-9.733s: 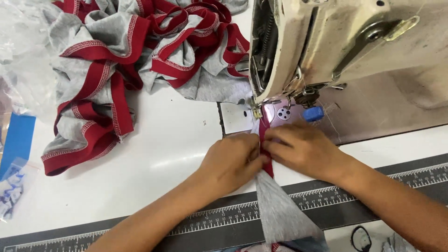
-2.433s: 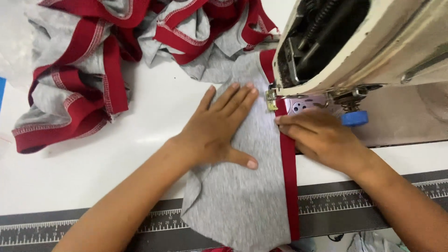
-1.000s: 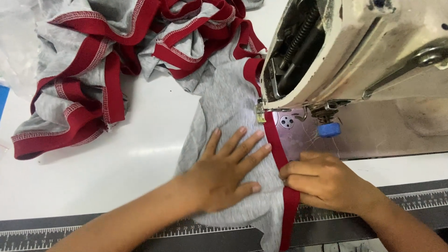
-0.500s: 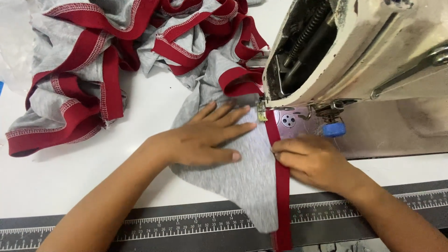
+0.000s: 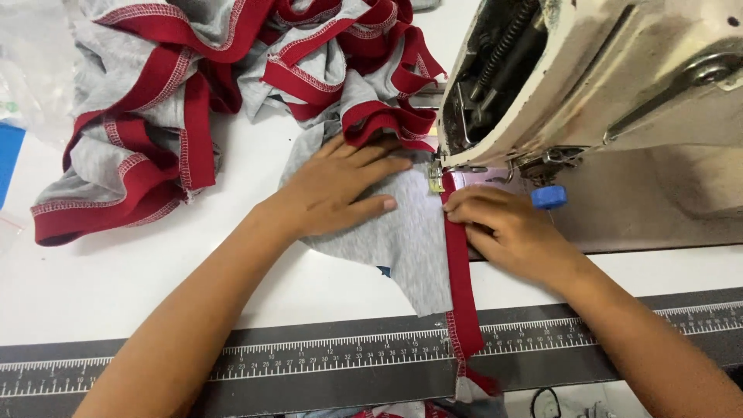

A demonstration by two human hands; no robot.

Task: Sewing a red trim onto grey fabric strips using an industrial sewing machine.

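Note:
A grey fabric piece (image 5: 402, 240) with a red band (image 5: 463, 286) along its right edge lies under the presser foot (image 5: 436, 176) of a cream sewing machine (image 5: 604, 77). My left hand (image 5: 337, 190) lies flat on the grey fabric, fingers spread and pointing toward the needle. My right hand (image 5: 507, 228) presses its fingertips on the red band just in front of the foot. The band's tail hangs over the table's front edge.
A heap of sewn grey and red pieces (image 5: 209, 101) lies behind and left of the machine. A black ruler strip (image 5: 309, 360) runs along the white table's front. A blue knob (image 5: 549, 197) sits under the machine head. Clear plastic (image 5: 31, 70) lies far left.
The fabric has fed further back through the machine, so less of it lies in front. Both hands have moved up toward the presser foot with it.

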